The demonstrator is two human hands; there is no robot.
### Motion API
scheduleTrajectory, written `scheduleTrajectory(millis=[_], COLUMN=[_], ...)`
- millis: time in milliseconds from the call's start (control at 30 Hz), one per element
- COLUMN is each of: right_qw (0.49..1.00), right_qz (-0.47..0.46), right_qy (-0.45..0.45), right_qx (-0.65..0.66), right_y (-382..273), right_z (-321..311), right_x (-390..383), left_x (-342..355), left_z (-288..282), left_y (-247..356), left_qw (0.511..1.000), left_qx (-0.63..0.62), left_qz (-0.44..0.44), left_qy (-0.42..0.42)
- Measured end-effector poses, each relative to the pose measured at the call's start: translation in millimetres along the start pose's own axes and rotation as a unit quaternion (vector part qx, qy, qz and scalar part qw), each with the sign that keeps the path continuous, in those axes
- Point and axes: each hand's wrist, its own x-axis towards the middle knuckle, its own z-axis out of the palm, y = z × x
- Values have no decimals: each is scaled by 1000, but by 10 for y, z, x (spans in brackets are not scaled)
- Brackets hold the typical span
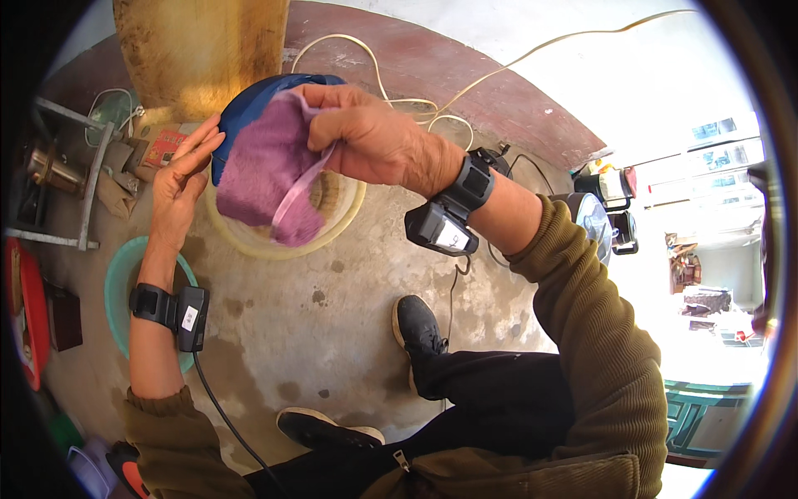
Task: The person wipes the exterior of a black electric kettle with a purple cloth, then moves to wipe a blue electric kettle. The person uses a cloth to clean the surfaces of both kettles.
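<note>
My right hand (378, 137) pinches the edge of a purple cloth (266, 162) with a paler border, and the cloth hangs down from it. Behind the cloth a dark blue rounded thing (241, 112) shows in part; I cannot tell what kind it is. Below these, a pale yellow round tub (341, 218) stands on the floor, its inside mostly hidden by the cloth. My left hand (184, 170) has its fingers stretched out beside the left edge of the blue thing; I cannot tell whether they touch it.
A turquoise basin (116, 287) stands under my left forearm. At the left are a metal rack (96, 187) and a red basin (33, 316). A wooden board (204, 50) leans at the back wall. A pale cable (378, 71) runs along the wall. The concrete floor (332, 308) has damp patches.
</note>
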Motion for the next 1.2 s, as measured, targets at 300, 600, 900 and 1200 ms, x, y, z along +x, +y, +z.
scheduleTrajectory(millis=[300, 600, 900, 1200], right_qw=[990, 996, 852, 737], right_qz=[3, -2, -328, -498], right_qy=[9, -57, -44, -98], right_qx=[-141, -72, -406, -446], right_y=[134, 179, 151, 211], right_z=[70, 294, 281, 430], right_x=[-116, -191, -110, -18], left_x=[-10, 4, -103, -181], left_z=[-3, -3, -80, -124], left_y=[2, 33, -167, -368], left_qw=[1000, 1000, 998, 994], left_qx=[12, 3, -26, 84], left_qz=[8, 5, -43, 1], left_qy=[0, -5, 25, 74])
